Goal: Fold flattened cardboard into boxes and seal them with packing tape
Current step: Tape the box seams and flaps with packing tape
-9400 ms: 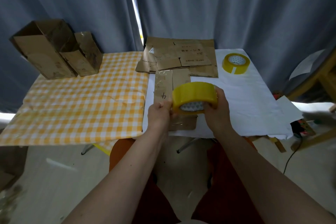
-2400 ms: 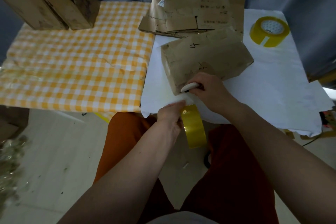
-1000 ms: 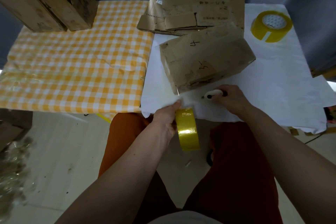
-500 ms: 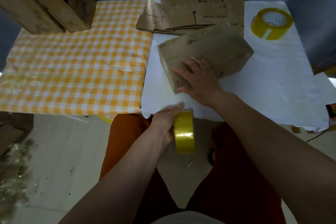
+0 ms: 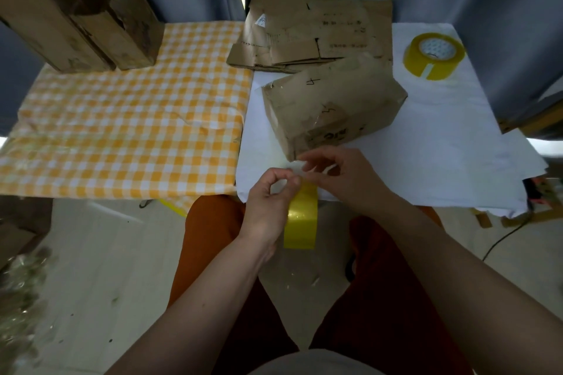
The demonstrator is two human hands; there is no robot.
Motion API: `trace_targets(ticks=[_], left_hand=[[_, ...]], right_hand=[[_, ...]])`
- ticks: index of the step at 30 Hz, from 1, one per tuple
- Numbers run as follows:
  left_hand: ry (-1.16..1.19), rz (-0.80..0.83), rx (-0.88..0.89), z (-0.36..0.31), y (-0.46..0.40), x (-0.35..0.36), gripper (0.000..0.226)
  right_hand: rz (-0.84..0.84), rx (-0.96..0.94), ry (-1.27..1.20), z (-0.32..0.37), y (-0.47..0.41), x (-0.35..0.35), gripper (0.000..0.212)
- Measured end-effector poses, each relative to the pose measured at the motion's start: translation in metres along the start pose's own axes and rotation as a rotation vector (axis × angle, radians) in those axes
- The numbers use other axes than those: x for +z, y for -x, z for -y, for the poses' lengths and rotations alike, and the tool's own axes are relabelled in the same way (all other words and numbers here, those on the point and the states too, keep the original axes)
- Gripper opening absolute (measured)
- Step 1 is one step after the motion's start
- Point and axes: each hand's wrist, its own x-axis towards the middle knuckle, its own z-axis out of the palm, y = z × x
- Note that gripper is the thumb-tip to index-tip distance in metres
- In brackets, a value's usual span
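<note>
L hand [image 5: 268,207] grips tape roll [image 5: 301,224]; R fingers [image 5: 307,158] pinch its loose end — pull straight, taut twd near box [image 5: 332,106] corner.

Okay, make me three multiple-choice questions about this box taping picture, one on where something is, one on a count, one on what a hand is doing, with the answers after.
1. Where does the second tape roll lie?
A. on the checked cloth
B. on the white sheet, far right
C. on the floor

2. How many yellow tape rolls are in view?
A. one
B. two
C. three

3. What is the left hand doing?
A. lying flat on the folded box
B. hanging idle
C. holding the near tape roll

Answers: 1 B, it sits on white beyond the box. 2 B, one lying on the table, one held. 3 C, its fingers curl at the roll's top, beside the right hand.
</note>
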Motion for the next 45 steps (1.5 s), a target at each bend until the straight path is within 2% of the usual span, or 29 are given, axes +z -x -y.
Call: trace_targets(ticks=[5,13,18,21,25,33,38,43,45], left_hand=[[-0.031,-0.015,0.033,-0.002,0.01,0.003,0.014],[-0.038,0.017,0.094,-0.006,0.018,0.006,0.013],[-0.048,0.024,0.106,-0.01,0.021,0.009,0.011],[-0.047,0.014,0.104,-0.011,0.02,0.011,0.011],[-0.061,0.017,0.134,-0.012,0.021,0.014,0.013],[-0.126,0.007,0.178,-0.008,0.021,0.017,0.016],[-0.181,-0.02,0.247,-0.004,0.016,0.019,0.023],[-0.174,0.004,0.174,-0.008,0.014,0.027,0.009],[-0.15,0.031,0.076,-0.012,0.011,0.03,0.043]], right_hand=[[-0.037,-0.016,0.1,0.008,0.009,-0.003,0.024],[-0.05,0.016,0.064,0.018,0.017,-0.01,0.032],[-0.115,-0.023,0.001,0.019,0.02,-0.014,0.056],[-0.096,-0.09,0.048,0.018,0.023,-0.015,0.042],[-0.09,-0.086,0.07,0.013,0.025,-0.015,0.021],[-0.144,-0.023,0.043,0.015,0.028,-0.018,0.024],[-0.13,0.008,0.068,0.014,0.028,-0.021,0.011],[-0.149,-0.016,0.13,0.009,0.029,-0.022,0.001],[-0.161,-0.003,0.153,0.005,0.029,-0.027,0.006]])
